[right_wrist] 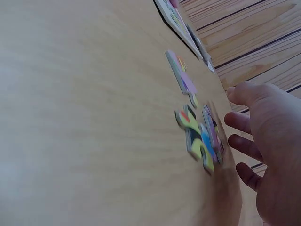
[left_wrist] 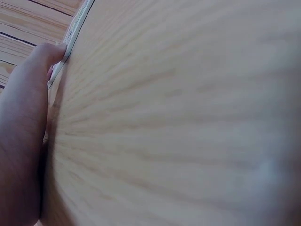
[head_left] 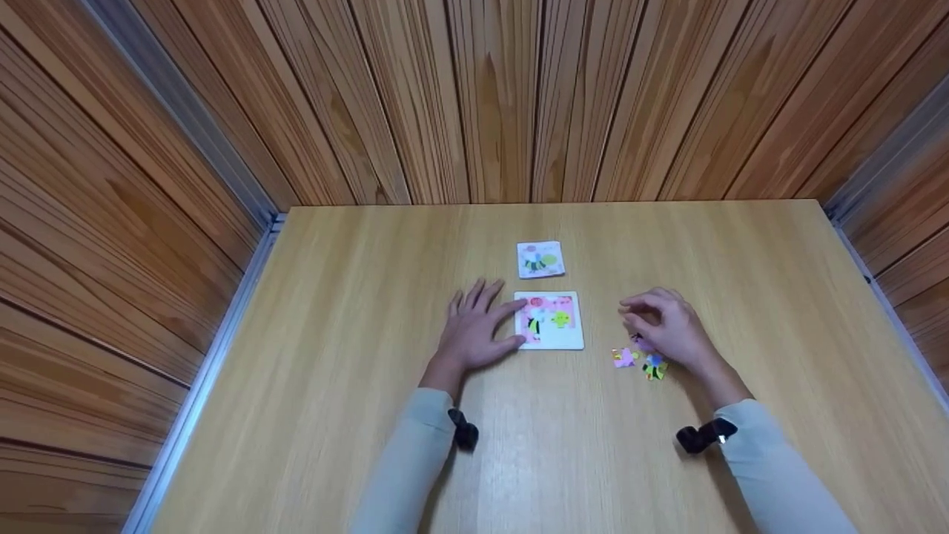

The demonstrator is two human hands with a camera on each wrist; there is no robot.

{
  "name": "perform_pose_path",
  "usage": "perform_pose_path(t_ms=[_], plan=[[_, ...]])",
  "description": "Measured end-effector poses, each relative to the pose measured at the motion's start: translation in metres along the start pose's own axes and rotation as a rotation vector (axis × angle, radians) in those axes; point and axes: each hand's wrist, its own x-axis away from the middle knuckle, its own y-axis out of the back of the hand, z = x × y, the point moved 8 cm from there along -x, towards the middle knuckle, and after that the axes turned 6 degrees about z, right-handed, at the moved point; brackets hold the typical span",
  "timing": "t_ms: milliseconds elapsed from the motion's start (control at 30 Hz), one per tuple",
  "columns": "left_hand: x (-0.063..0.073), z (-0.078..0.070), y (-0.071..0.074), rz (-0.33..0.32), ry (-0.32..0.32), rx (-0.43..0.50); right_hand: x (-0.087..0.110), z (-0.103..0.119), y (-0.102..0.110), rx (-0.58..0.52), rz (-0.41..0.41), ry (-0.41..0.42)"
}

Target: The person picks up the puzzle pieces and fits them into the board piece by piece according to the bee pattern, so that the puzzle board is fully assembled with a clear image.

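Note:
A white puzzle board (head_left: 556, 342), partly filled with pink and bee-patterned pieces, lies flat on the table. My left hand (head_left: 474, 330) rests beside it with fingers spread, its thumb and index fingertip on the board's left edge. To the right lie loose jigsaw pieces: a pink one (head_left: 624, 358), a yellow, black and blue one (head_left: 655, 368), and a purple one (right_wrist: 212, 129) partly covered by my hand in the head view. Over these hovers my right hand (head_left: 667, 326), fingers loosely bent and apart from the thumb; nothing shows between them in the right wrist view.
Behind the board lies a small square picture card (head_left: 540, 260) with a bee design. Wood-panelled walls (head_left: 489, 104) enclose the table (head_left: 356, 311) at the back and sides, with metal rails (head_left: 215, 363) along the side edges.

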Motion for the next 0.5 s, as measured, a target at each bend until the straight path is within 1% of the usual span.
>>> perform_pose_path(t_ms=[133, 300, 500], plan=[[0.000, -0.001, 0.001, -0.001, -0.006, 0.001, 0.011, -0.002, 0.008, 0.038, -0.018, 0.021], [-0.001, 0.000, 0.001, -0.002, -0.009, 0.006, 0.025, -0.004, 0.015, 0.084, -0.046, 0.070], [-0.001, 0.001, 0.000, 0.002, -0.012, 0.011, 0.041, -0.007, 0.019, 0.119, -0.064, 0.093]])
